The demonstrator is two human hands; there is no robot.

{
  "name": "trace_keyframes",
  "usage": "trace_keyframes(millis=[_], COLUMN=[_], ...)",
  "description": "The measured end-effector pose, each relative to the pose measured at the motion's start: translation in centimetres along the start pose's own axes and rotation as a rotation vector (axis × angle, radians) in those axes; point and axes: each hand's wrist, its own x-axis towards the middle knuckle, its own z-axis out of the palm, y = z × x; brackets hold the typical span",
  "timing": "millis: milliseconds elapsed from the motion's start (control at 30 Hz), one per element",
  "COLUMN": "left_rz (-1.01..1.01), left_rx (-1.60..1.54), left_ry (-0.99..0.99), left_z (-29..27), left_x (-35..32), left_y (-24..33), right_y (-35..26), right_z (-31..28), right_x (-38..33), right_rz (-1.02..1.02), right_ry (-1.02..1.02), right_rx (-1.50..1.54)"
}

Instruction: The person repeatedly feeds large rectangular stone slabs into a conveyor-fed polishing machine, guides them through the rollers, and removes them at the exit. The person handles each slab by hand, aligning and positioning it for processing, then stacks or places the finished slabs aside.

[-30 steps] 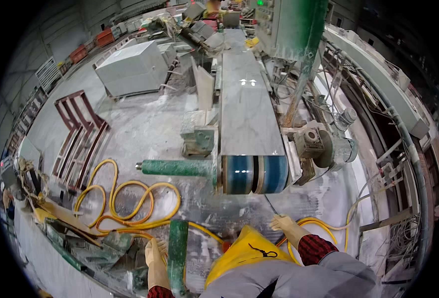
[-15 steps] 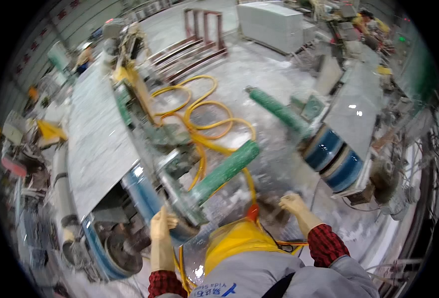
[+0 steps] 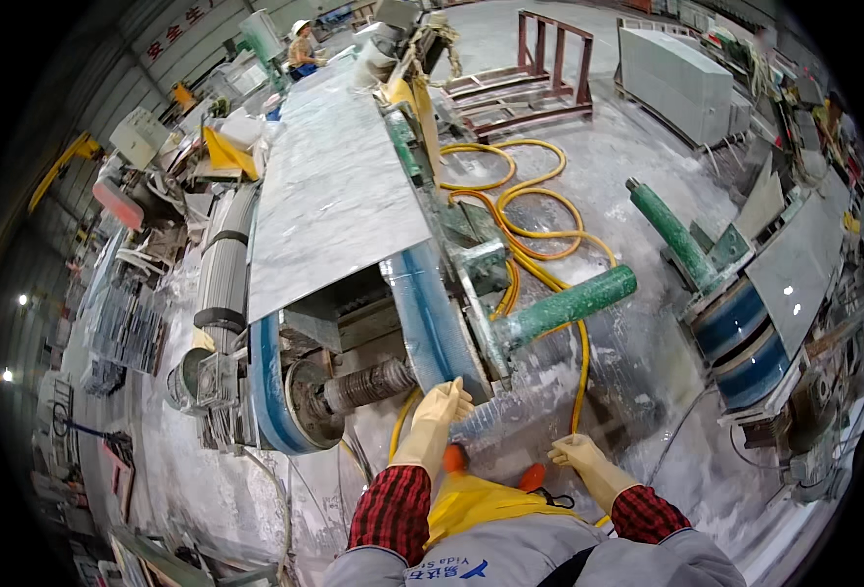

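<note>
Both my hands wear cream rubber gloves, with red-and-black checked cuffs above them. In front of the near end of a belt conveyor, my left hand (image 3: 442, 403) has its fingers curled in, with no object visible in them. It overlaps the lower edge of the conveyor's blue belt (image 3: 430, 318) in view; whether it touches cannot be told. A grey-veined stone slab (image 3: 339, 196) lies on that conveyor. My right hand (image 3: 578, 452) hangs loosely closed above the wet floor (image 3: 510, 430), near a yellow hose (image 3: 581, 372), and nothing shows in it.
A green roller (image 3: 574, 308) juts from the conveyor's right side. At right stands another conveyor with blue belts (image 3: 745, 352) and a green roller (image 3: 671, 230). Yellow hose coils lie between them. Behind are a red-brown metal rack (image 3: 554, 73), stone blocks (image 3: 671, 83) and a person (image 3: 302, 49) in a white helmet.
The view has swung left, so both conveyors sit farther right in it. My left hand has come closer to my right, and its fingers are more curled than before.
</note>
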Motion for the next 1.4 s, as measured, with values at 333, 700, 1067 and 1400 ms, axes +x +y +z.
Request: trace_keyframes(millis=[333, 700, 1067, 1400], left_rz=[0.387, 0.723, 0.520, 0.520], left_rx=[-0.156, 0.447, 0.956, 1.026], left_ry=[0.378, 0.924, 0.810, 0.923], left_z=[-19.5, -37.6, -37.5, -40.9], left_x=[-8.1, -6.0, -3.8, -1.5], left_y=[-4.7, -6.8, -8.2, -5.6], right_y=[-2.5, -9.4, -23.3, -33.5], right_z=[10.9, 28.0, 30.2, 32.5], right_x=[2.7, 3.2, 6.9, 10.6], right_rz=[-0.043, -0.195, -0.692, -1.565], right_ry=[-0.046, -0.291, 0.069, 0.497], right_rx=[-0.131, -0.411, -0.508, -1.251])
